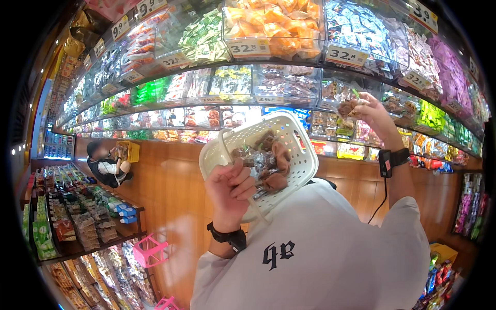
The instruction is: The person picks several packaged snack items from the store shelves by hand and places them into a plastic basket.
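Observation:
A cream plastic shopping basket with holes in its sides hangs in front of my body. My left hand is closed around its handle, fingers curled. Several brown items in clear wrappers lie in the basket, along with larger brown pieces whose kind I cannot make out. Out to the right, my right hand pinches a small clear packet with brown contents and a bit of green at its top. That packet is in front of a shelf bin of similar brown wrapped snacks.
Tiered shelves of clear bins with wrapped snacks curve across the front. At far left a person crouches beside a yellow basket. Pink stools stand by a lower-left rack. More packets fill the lower right.

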Available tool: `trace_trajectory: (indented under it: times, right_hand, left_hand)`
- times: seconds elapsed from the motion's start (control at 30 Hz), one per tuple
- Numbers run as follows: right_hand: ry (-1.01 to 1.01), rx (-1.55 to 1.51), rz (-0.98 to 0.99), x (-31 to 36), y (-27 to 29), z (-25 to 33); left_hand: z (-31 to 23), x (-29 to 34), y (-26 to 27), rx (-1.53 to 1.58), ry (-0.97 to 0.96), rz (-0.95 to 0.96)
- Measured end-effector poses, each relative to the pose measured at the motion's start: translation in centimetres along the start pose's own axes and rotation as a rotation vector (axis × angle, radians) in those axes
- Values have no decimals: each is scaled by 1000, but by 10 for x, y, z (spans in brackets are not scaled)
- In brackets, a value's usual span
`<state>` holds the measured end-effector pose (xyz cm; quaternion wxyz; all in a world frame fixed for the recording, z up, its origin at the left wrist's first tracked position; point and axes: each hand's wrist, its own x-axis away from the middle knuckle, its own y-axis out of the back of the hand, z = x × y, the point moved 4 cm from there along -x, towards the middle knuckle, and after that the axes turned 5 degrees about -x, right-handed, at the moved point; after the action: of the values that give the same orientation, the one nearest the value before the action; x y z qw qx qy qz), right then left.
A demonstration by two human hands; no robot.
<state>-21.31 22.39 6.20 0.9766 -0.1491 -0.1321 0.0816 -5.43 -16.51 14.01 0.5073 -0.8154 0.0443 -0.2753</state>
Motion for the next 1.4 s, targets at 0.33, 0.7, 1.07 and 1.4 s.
trace_trajectory:
  times: [0.33, 0.7, 1.07, 1.4]
  right_hand:
    - [844, 1505, -19, -148, 115, -17]
    - [-63, 924, -170, -224, 59, -61]
    - [253, 1481, -378, -139, -12, -26]
    - [690, 1027, 395, -40, -217, -141]
  left_hand:
    - [2, 18, 10, 121, -43, 114]
    - [-6, 62, 26, 130, -217, 97]
    - [-26, 61, 47, 184, -212, 54]
    - [-21, 31, 26, 1, 92, 10]
